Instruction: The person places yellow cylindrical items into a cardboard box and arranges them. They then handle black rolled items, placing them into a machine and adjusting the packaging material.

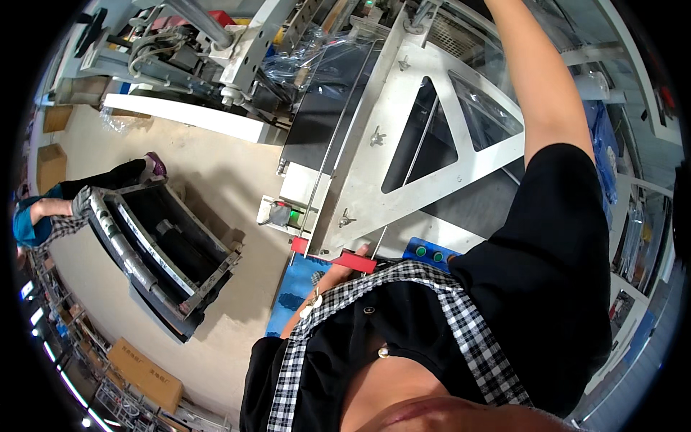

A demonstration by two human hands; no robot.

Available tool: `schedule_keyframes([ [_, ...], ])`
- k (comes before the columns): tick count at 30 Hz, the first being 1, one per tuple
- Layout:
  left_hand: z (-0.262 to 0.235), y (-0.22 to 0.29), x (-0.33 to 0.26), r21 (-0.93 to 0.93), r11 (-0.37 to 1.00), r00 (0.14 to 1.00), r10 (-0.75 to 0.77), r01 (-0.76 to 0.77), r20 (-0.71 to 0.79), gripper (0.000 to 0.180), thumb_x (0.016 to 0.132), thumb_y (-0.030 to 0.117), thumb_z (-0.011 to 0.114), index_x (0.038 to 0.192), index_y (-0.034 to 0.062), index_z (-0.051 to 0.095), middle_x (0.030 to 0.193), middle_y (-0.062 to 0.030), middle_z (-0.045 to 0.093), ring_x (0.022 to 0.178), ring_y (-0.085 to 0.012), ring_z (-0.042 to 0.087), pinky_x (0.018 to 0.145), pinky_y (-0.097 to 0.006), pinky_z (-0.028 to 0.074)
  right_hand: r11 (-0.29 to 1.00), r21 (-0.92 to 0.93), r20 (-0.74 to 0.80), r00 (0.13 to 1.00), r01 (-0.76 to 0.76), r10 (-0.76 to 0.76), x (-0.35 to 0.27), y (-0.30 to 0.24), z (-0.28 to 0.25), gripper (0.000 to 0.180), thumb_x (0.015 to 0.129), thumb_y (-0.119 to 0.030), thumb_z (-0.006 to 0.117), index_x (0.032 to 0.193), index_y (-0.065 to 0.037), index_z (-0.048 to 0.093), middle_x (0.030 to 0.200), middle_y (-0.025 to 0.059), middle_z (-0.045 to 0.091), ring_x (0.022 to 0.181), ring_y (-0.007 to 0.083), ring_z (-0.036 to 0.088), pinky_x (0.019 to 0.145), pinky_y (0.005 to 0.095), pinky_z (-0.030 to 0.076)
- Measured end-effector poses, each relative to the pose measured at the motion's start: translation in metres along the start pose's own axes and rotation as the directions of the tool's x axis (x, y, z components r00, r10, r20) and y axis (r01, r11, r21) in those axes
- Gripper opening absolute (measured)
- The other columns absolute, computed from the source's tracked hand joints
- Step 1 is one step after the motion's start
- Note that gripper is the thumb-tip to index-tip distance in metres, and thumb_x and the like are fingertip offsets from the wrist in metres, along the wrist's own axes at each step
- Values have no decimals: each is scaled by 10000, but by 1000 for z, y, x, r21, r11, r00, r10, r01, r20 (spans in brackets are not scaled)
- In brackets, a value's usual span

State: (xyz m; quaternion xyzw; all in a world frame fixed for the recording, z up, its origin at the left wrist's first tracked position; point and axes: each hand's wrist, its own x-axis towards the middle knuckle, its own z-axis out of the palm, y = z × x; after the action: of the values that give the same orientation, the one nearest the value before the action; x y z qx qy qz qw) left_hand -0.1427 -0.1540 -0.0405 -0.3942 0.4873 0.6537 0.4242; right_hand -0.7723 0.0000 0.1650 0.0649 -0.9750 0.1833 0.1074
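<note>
To the far left of a large white metal frame with triangular cut-outs [428, 189], a co-worker's grey-gloved hand [80, 201] is at one end of a dark, box-shaped metal cart with a silver roller [128, 252]. A brown cardboard box [146, 374] sits lower left of the frame, while a long white machine panel [187, 115] stands to its upper left. Just left of the frame is a small white unit with a green light [281, 214]. At the frame's lower left corner, the wearer's left hand [341, 273] is at a red rectangular strip [358, 261], partly covered by it; whether the fingers close on it cannot be told. A blue control box with two green buttons [429, 253] lies below the frame. The wearer's bare right forearm [543, 79] stretches upward along the frame's right side, the right hand beyond view and its grip impossible to tell. Crumpled blue plastic sheeting [601, 144] hangs farther right of the frame.
</note>
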Motion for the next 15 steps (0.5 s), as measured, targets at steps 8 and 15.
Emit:
schedule_keyframes([
  [8, 11, -40, 47, -50, 996, 989, -81, 76, -124, 647, 841, 588, 653, 950, -50, 646, 833, -75, 641, 732, -163, 578, 677, -354, 495, 971, 217, -205, 977, 98, -53, -152, 37, -40, 505, 911, -303, 620, 1254, -13, 389, 847, 181, 626, 784, 312, 617, 733, 371, 490],
  [15, 19, -29, 54, 13, 989, 983, 151, -150, -109, 545, 862, 533, 662, 818, -9, 636, 740, -88, 623, 648, -196, 577, 608, -369, 485, 955, 297, -83, 995, -23, 50, -284, 92, -62, 478, 919, -323, 614, 1224, -13, 415, 709, 78, 618, 664, 277, 629, 641, 375, 475],
])
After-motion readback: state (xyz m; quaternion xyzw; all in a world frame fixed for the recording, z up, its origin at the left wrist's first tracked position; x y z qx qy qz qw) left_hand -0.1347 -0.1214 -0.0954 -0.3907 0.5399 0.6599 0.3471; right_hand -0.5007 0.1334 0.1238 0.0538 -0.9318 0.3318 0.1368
